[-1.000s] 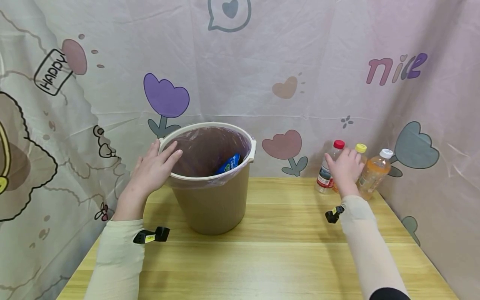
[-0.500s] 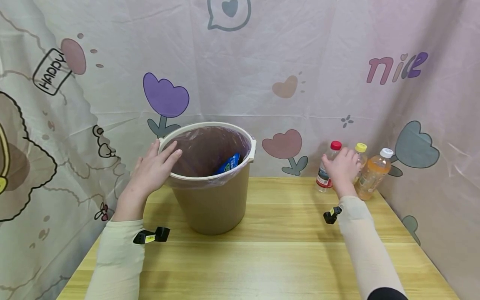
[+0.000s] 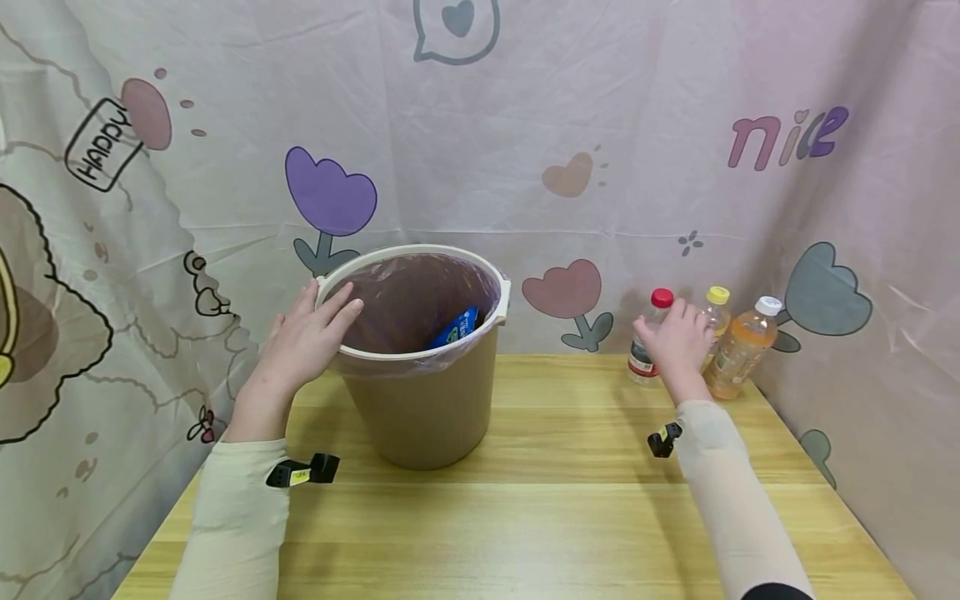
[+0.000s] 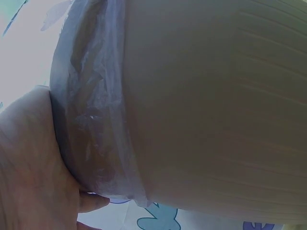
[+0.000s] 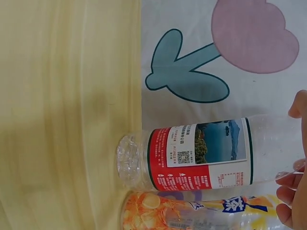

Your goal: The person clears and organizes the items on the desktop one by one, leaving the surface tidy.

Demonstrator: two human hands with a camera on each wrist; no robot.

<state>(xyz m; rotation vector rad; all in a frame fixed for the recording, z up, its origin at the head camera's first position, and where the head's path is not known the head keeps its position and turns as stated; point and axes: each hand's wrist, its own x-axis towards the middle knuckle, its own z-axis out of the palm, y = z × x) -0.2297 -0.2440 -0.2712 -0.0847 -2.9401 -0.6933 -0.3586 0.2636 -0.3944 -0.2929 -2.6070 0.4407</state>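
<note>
My right hand (image 3: 678,346) holds a clear plastic bottle with a red cap (image 3: 662,297), its thumb on one side and curled fingers on the other. A red and white label (image 5: 201,153) shows in the right wrist view. Whether the bottle's base touches the table, I cannot tell. Beside it stand a yellow-capped bottle (image 3: 717,308) and a white-capped bottle of orange drink (image 3: 742,350). On the rim of a beige trash bin (image 3: 427,417) rests my left hand (image 3: 300,342), fingers fairly straight over the opening. The bin is lined with a clear bag (image 4: 103,96).
Inside the bin lies a blue wrapper (image 3: 456,327). All this stands on a wooden table (image 3: 540,517), with a printed cloth (image 3: 465,125) hanging behind it. The bottles are near the table's back right corner.
My right hand and the red-capped bottle have shifted slightly left, away from the other bottles, and the cap sits a little lower in view. The left hand has stayed on the bin.
</note>
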